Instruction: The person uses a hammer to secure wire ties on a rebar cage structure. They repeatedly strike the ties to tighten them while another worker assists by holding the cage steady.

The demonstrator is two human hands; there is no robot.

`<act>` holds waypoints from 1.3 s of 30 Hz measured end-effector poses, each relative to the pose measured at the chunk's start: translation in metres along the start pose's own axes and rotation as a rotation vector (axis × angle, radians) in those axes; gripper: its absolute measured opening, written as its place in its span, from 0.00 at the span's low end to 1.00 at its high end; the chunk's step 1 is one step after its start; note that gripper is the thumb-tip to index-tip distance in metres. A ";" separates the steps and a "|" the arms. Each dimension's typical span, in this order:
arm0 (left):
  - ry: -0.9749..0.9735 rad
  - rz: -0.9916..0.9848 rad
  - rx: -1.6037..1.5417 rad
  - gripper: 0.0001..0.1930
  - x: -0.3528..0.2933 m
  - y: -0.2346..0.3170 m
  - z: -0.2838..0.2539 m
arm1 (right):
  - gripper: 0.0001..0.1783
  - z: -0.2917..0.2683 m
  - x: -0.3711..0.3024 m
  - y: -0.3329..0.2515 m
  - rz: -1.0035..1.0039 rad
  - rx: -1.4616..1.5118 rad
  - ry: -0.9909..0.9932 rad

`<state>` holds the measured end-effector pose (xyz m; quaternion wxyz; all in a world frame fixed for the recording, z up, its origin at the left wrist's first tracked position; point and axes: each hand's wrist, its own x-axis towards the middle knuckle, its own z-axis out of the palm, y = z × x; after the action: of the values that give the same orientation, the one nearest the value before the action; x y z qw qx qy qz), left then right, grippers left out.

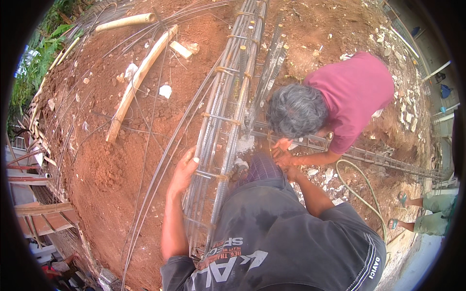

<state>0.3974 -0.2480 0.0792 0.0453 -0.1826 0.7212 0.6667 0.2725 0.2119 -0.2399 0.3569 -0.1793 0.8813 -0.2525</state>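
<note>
My left hand [184, 169] is closed on the near left side of a long rebar cage [213, 131], its thumb over an outer bar. The cage is made of ribbed steel bars joined by square stirrups, and it runs from beside my body to the far top of the view. My right hand [291, 173] reaches down beside my knee, by a second, lower rebar cage [359, 151]. Its fingers are mostly hidden where it meets the hands [282, 154] of a co-worker. What lies between our hands cannot be made out.
A co-worker in a maroon shirt [357, 94] bends in close from the right. Loose steel rods [162, 179] and a wooden plank [141, 82] lie on reddish soil at left. A pale hose [364, 203] curls at right. Another person's legs [427, 213] stand at the far right.
</note>
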 end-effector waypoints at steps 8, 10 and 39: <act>-0.021 0.012 -0.045 0.33 -0.001 0.001 -0.001 | 0.14 0.030 -0.001 0.040 -0.188 -0.441 -0.144; -0.010 0.038 -0.014 0.33 0.000 -0.003 -0.002 | 0.12 0.033 -0.002 0.042 -0.018 -0.299 -0.167; 0.033 -0.068 0.010 0.37 -0.002 -0.004 -0.005 | 0.11 0.001 -0.021 -0.020 0.169 -0.027 -0.215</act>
<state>0.4016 -0.2524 0.0770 0.0569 -0.2178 0.7186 0.6580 0.2906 0.2062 -0.2182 0.4667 -0.1352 0.8533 -0.1891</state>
